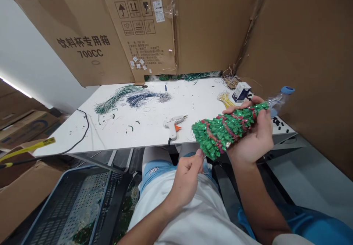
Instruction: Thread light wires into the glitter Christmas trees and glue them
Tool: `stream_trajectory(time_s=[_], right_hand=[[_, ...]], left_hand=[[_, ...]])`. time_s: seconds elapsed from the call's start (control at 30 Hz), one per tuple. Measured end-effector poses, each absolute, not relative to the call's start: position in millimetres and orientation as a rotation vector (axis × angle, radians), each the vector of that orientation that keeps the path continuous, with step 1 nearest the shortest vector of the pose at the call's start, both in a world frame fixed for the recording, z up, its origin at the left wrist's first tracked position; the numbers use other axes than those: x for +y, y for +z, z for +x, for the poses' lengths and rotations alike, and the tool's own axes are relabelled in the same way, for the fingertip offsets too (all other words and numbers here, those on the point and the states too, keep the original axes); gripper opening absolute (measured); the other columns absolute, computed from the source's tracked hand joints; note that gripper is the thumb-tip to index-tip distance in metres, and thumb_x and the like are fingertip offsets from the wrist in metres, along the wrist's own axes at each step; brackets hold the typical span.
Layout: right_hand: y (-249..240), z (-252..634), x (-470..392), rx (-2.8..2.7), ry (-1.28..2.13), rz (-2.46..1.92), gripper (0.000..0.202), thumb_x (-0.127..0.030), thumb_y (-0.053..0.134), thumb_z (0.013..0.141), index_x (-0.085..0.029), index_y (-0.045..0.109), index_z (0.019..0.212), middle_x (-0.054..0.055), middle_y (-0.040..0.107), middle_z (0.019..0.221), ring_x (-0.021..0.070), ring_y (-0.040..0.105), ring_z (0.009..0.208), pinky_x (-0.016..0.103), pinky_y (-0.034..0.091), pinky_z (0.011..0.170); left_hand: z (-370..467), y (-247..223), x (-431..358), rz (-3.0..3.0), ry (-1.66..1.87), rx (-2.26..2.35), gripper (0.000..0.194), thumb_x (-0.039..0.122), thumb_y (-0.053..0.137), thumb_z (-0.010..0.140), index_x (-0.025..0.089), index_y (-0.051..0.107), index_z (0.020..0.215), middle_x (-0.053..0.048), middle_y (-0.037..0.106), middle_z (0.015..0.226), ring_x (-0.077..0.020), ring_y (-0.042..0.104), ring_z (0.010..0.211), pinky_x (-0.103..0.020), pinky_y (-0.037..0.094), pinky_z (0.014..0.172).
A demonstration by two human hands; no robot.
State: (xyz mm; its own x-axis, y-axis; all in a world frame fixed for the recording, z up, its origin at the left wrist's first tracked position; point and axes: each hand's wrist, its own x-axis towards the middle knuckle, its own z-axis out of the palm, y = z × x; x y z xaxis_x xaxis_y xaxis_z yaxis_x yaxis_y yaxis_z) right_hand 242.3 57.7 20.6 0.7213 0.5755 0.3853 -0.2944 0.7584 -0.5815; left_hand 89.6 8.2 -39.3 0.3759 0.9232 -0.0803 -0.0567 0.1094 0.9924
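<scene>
A glittery green toy Christmas tree [220,131] with red garland lies tilted in the air above the table's front edge, its wide base toward the lower left. My right hand [255,134] wraps round it from below and behind, fingers curled over the upper side. At the base, my left hand [189,175] is closed in a pinch, with a thin wire just showing by the fingertips. A white hot glue gun [172,127] with an orange trigger lies on the white table [149,129], left of the tree.
Bundles of green wires [118,98], blue wires [146,98] and yellow wires [226,99] lie on the table. A small box [242,91] and a blue-capped plastic bottle [280,99] stand right. Cardboard [209,28] walls the back. A blue crate [66,201] sits lower left.
</scene>
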Motion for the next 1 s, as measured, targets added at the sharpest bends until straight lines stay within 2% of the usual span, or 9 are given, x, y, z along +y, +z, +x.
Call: stream_trajectory(time_s=[0.1, 0.2, 0.3, 0.6, 0.83, 1.0], right_hand=[[21, 231, 53, -0.638, 0.382, -0.52, 0.023, -0.035, 0.059, 0.098, -0.028, 0.077, 0.109, -0.001, 0.064, 0.092, 0.0197, 0.073, 0.07, 0.04, 0.059, 0.071], [20, 221, 47, -0.709, 0.261, -0.528, 0.027, -0.033, 0.055, 0.097, -0.031, 0.077, 0.112, -0.001, 0.063, 0.089, 0.0197, 0.072, 0.066, 0.04, 0.058, 0.069], [18, 215, 42, -0.791, 0.236, -0.477, 0.027, -0.028, 0.059, 0.092, -0.03, 0.074, 0.115, -0.002, 0.063, 0.091, 0.0198, 0.073, 0.066, 0.041, 0.059, 0.067], [13, 202, 43, -0.866, 0.057, -0.476, 0.028, -0.023, 0.063, 0.09, -0.03, 0.07, 0.116, -0.003, 0.058, 0.095, 0.0167, 0.072, 0.064, 0.038, 0.058, 0.061], [10, 204, 45, -0.933, -0.027, -0.485, 0.02, -0.022, 0.065, 0.089, -0.027, 0.063, 0.108, -0.001, 0.058, 0.094, 0.0183, 0.071, 0.062, 0.04, 0.057, 0.06], [8, 206, 46, -0.954, -0.084, -0.489, 0.023, -0.023, 0.066, 0.087, -0.028, 0.061, 0.109, -0.002, 0.059, 0.092, 0.0188, 0.07, 0.059, 0.04, 0.056, 0.059]], left_hand=[[99, -54, 5, 1.011, 0.942, 1.033, 0.066, 0.061, 0.069, 0.081, 0.027, 0.025, 0.046, 0.004, 0.025, 0.053, -0.0129, 0.03, 0.059, -0.032, 0.03, 0.064], [100, -56, 8, 0.911, 0.983, 1.131, 0.053, 0.049, 0.07, 0.071, 0.026, 0.028, 0.046, 0.005, 0.026, 0.053, -0.0113, 0.026, 0.059, -0.03, 0.026, 0.062], [97, -53, 12, 0.901, 1.033, 1.184, 0.041, 0.044, 0.068, 0.066, 0.025, 0.036, 0.048, 0.005, 0.029, 0.055, -0.0105, 0.024, 0.061, -0.029, 0.02, 0.061], [98, -56, 13, 0.878, 1.128, 1.23, 0.035, 0.042, 0.064, 0.064, 0.025, 0.036, 0.051, 0.005, 0.026, 0.058, -0.0103, 0.02, 0.063, -0.027, 0.016, 0.059], [98, -61, 15, 0.896, 1.155, 1.242, 0.033, 0.039, 0.064, 0.063, 0.025, 0.035, 0.052, 0.006, 0.025, 0.058, -0.0101, 0.02, 0.063, -0.026, 0.016, 0.058], [97, -65, 16, 0.91, 1.17, 1.251, 0.034, 0.037, 0.063, 0.064, 0.024, 0.033, 0.053, 0.006, 0.024, 0.06, -0.0098, 0.019, 0.063, -0.025, 0.015, 0.057]])
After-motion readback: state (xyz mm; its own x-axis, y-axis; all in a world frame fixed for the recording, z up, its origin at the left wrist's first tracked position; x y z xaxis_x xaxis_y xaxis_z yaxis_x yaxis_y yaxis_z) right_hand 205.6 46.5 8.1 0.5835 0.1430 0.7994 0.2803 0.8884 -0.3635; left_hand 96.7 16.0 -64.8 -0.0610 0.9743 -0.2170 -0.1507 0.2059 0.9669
